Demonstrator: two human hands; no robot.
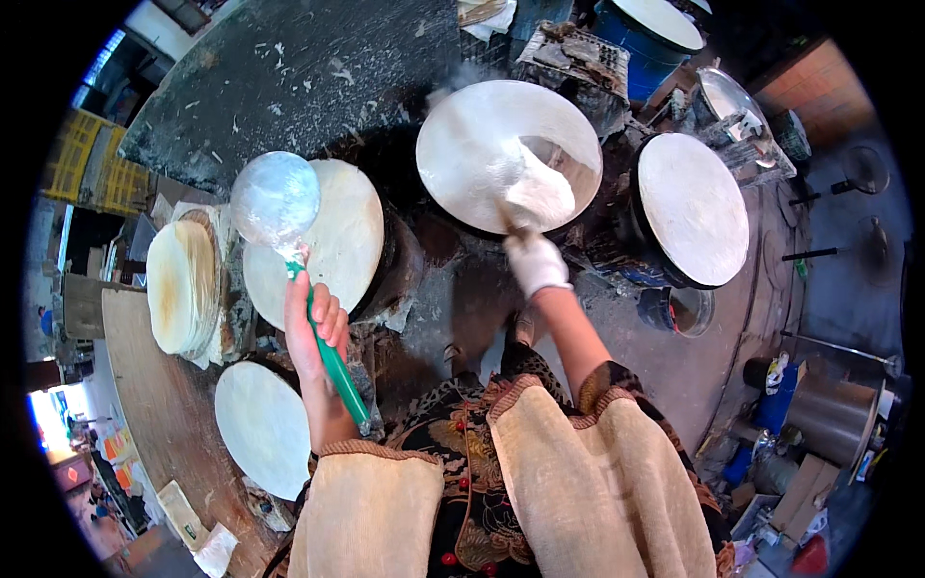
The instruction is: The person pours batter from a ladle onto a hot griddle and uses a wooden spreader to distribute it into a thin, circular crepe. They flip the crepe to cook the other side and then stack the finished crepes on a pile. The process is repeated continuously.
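Observation:
In my left hand, fingers closed round a green handle, is a ladle with a shallow, round, white-smeared bowl. It is raised over a round pan covered by a pale, flat sheet. My right hand, in a white glove, grips a short-handled tool at the near edge of a large round griddle. Motion blurs the tool, and its working end cannot be made out. White batter coats much of the griddle, thicker near the tool; a greyish bare patch shows beside it.
A stack of pale round sheets stands at the left, with another white disc nearer me. On the right, a white round sheet covers a drum, with a small bucket below. A blue barrel stands at the back.

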